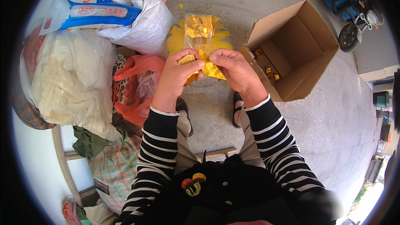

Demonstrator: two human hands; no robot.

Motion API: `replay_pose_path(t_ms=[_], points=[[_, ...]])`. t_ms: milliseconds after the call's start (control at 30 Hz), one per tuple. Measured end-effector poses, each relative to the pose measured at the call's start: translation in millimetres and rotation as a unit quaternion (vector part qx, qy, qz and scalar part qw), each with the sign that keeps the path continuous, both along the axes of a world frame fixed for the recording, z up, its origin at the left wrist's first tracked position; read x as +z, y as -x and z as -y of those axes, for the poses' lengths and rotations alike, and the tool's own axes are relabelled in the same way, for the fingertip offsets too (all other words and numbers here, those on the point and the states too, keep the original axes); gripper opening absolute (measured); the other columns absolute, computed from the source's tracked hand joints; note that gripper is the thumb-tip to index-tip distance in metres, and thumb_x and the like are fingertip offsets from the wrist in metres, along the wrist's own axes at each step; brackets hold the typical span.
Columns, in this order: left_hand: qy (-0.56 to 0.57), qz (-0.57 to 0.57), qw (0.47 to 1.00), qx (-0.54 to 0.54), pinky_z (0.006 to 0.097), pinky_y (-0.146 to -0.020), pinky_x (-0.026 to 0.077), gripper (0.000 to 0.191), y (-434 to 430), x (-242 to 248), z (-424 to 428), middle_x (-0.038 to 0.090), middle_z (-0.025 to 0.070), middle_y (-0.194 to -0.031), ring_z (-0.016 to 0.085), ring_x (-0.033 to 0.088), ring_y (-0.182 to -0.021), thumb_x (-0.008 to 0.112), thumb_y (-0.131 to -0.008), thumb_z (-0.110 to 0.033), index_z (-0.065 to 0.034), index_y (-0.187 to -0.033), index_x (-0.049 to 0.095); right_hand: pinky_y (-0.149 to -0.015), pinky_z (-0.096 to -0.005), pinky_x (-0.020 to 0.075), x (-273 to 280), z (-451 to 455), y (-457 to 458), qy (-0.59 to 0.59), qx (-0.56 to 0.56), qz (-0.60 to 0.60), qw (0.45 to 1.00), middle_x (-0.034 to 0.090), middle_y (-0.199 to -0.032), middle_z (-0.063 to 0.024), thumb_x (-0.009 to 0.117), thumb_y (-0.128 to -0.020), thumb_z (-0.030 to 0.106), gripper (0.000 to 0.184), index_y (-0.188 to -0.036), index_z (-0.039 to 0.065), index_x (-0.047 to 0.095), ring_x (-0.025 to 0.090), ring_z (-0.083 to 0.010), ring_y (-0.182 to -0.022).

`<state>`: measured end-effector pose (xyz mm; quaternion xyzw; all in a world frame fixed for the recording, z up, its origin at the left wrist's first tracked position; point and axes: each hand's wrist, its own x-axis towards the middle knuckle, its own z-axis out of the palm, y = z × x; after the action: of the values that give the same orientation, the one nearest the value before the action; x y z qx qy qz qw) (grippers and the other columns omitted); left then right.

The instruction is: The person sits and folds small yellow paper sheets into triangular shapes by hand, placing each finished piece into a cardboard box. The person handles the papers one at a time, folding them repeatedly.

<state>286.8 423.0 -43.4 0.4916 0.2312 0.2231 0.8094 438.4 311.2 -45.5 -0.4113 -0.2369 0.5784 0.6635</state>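
Between my fingers is a partly folded sheet of shiny gold paper (214, 69). My left hand (179, 70) pinches its left side with the thumb on top, and more gold paper (187, 59) sits under that thumb. At the sheet's right side my right hand (233, 67) grips it between thumb and fingers. Just beyond my hands stands a low stool-like support with a yellow patterned top (176, 42). A clear plastic bag (197, 42) lies over it, with gold foil paper (200, 26) at its far end.
Right of my hands an open cardboard box (293, 37) holds several small folded gold pieces (276, 77). To the left are a red plastic bag (137, 84), a white woven sack (150, 22) and a bulky clear bag of pale stuffing (75, 75). A blue ride-on toy (347, 3) stands at the far right.
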Motion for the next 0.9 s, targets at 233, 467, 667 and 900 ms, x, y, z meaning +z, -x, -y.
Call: replay_pose_path(t_ms=[233,467,667,900], points=[[0.021,0.009,0.999,-0.025,0.0253,-0.06,0.051,0.018,0.8,1.3,-0.7,0.065,0.0084,-0.085,0.015,0.061,-0.067,0.07,-0.083,-0.006,-0.0011,-0.097,0.06,-0.074,-0.0243,0.048,-6.9,-2.1,-2.7,0.003,0.044,-0.064,0.997,0.068,-0.089,-0.0033,0.063,-0.091,0.021,0.019,-0.097,0.003,0.068,0.061,-0.0106,-0.078],[0.014,0.016,0.999,-0.032,0.0246,-0.06,0.051,0.018,1.4,0.3,-1.3,0.065,0.0072,-0.085,0.014,0.061,-0.068,0.071,-0.083,-0.006,-0.0018,-0.097,0.061,-0.075,-0.025,0.0488,-10.0,-1.7,-3.7,-0.002,0.062,-0.071,0.996,0.067,-0.089,-0.0029,0.063,-0.092,0.023,0.021,-0.098,0.003,0.067,0.062,-0.0105,-0.078],[0.017,0.038,0.999,-0.034,0.0241,-0.06,0.051,0.023,1.5,0.0,-1.0,0.065,0.0057,-0.086,0.013,0.061,-0.069,0.073,-0.081,-0.006,-0.0023,-0.1,0.062,-0.077,-0.0268,0.0513,-10.9,-1.5,-2.6,-0.021,0.077,-0.103,0.991,0.067,-0.091,-0.0043,0.062,-0.092,0.024,0.023,-0.1,0.002,0.065,0.064,-0.0126,-0.083],[0.017,0.04,0.999,-0.02,0.024,-0.06,0.051,0.027,1.2,-0.9,-1.0,0.065,0.0052,-0.087,0.013,0.061,-0.069,0.074,-0.08,-0.006,-0.0025,-0.104,0.062,-0.077,-0.0268,0.0513,-11.1,-2.3,-0.8,-0.016,0.071,-0.115,0.991,0.067,-0.092,-0.0044,0.061,-0.093,0.023,0.024,-0.102,0.002,0.064,0.064,-0.0124,-0.082]])
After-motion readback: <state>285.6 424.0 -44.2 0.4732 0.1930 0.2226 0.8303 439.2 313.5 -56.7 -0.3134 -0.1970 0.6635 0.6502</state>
